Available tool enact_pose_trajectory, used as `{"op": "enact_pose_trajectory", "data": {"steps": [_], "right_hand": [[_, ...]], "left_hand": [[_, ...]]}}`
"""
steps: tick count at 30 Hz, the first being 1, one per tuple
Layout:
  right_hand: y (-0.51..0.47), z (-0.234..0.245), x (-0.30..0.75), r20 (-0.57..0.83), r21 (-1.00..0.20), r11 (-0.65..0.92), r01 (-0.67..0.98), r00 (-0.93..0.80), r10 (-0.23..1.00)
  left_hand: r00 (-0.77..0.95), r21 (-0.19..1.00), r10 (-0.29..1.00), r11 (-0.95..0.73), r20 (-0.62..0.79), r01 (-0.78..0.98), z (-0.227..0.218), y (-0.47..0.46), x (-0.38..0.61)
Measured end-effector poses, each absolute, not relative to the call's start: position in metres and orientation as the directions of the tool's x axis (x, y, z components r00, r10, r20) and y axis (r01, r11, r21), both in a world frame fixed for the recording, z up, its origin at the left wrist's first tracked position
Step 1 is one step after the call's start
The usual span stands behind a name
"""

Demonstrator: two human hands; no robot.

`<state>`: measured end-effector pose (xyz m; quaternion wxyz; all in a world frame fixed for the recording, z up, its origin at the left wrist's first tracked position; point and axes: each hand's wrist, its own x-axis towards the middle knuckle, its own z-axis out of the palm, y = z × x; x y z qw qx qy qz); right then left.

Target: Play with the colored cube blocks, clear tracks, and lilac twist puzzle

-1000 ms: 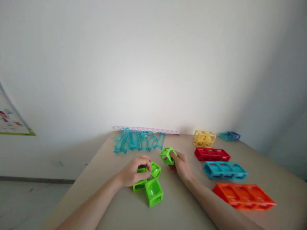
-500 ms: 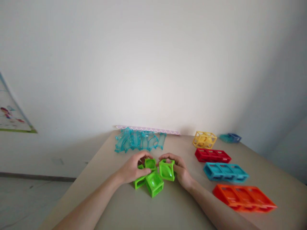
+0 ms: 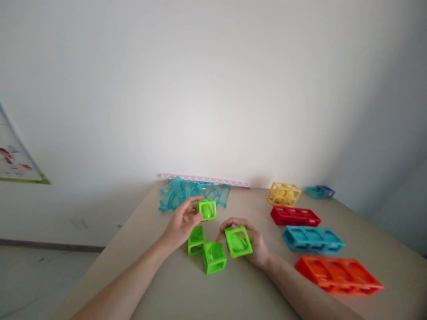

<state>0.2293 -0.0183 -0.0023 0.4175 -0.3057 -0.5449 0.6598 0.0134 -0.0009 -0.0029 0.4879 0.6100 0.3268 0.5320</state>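
My left hand [image 3: 182, 222] pinches a green cube frame [image 3: 207, 209] and holds it lifted above the table. My right hand [image 3: 255, 242] grips another green cube frame [image 3: 238, 242] low over the table, fingers curled over its far side. Two more green cube frames [image 3: 196, 240] [image 3: 214, 257] rest on the beige table [image 3: 233, 293] between my hands, touching each other.
A pile of clear turquoise track pieces [image 3: 187, 195] lies at the back by a pink zigzag strip [image 3: 205, 179]. On the right stand a yellow cube frame [image 3: 283, 194], a red bar [image 3: 295, 215], a cyan bar [image 3: 312, 238], an orange bar [image 3: 338, 274] and a small blue piece [image 3: 320, 191].
My left hand has lifted one green cube up and away from the cluster. My right hand has brought its cube down beside the two cubes on the table.
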Motion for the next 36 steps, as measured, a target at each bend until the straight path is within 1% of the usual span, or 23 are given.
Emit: {"op": "enact_pose_trajectory", "data": {"steps": [2,4,7,10,13,15,19,22,24,27,30,33,36], "right_hand": [[-0.016,-0.002,0.23,0.047,-0.93,-0.094,-0.356,-0.37,0.928],[-0.014,-0.002,0.23,0.042,-0.884,-0.099,-0.456,-0.29,0.956],[-0.012,-0.003,0.227,0.036,-0.868,-0.09,-0.489,-0.242,0.97],[-0.014,-0.006,0.219,0.052,-0.874,-0.079,-0.48,-0.253,0.966],[-0.016,-0.01,0.213,0.069,-0.883,-0.09,-0.46,-0.318,0.946],[-0.016,-0.013,0.212,0.09,-0.907,-0.064,-0.416,-0.341,0.936],[-0.013,-0.018,0.215,0.133,-0.951,0.04,-0.305,-0.289,0.948],[-0.013,-0.018,0.216,0.152,-0.96,0.078,-0.269,-0.27,0.951],[-0.014,-0.016,0.216,0.165,-0.966,0.105,-0.236,-0.255,0.953],[-0.016,-0.015,0.216,0.176,-0.972,0.131,-0.196,-0.238,0.955],[-0.018,-0.015,0.215,0.167,-0.975,0.129,-0.183,-0.216,0.962],[-0.019,-0.014,0.213,0.152,-0.978,0.121,-0.168,-0.185,0.971],[-0.022,-0.012,0.211,0.132,-0.984,0.105,-0.145,-0.189,0.973]], "left_hand": [[0.201,0.931,0.923,-0.28,0.328,-0.236,0.001,-0.003,0.014],[0.204,0.921,0.928,-0.244,0.313,-0.304,0.004,-0.004,0.014],[0.257,0.921,0.926,-0.181,0.277,-0.345,0.005,-0.007,0.015],[0.281,0.932,0.924,-0.164,0.261,-0.324,0.006,-0.008,0.016],[0.29,0.954,0.922,-0.192,0.256,-0.231,0.006,-0.009,0.015],[0.303,0.958,0.914,-0.22,0.269,-0.185,0.006,-0.009,0.014],[0.353,0.957,0.894,-0.225,0.278,-0.183,0.007,-0.009,0.011],[0.383,0.963,0.884,-0.231,0.267,-0.139,0.008,-0.009,0.01],[0.38,0.952,0.874,-0.295,0.302,-0.079,0.01,-0.009,0.01],[0.343,0.907,0.849,-0.421,0.402,-0.022,0.015,-0.01,0.009],[0.34,0.891,0.834,-0.454,0.434,-0.023,0.019,-0.012,0.008],[0.382,0.904,0.829,-0.427,0.407,-0.036,0.02,-0.013,0.007],[0.379,0.914,0.84,-0.403,0.39,-0.046,0.019,-0.014,0.006]]}}
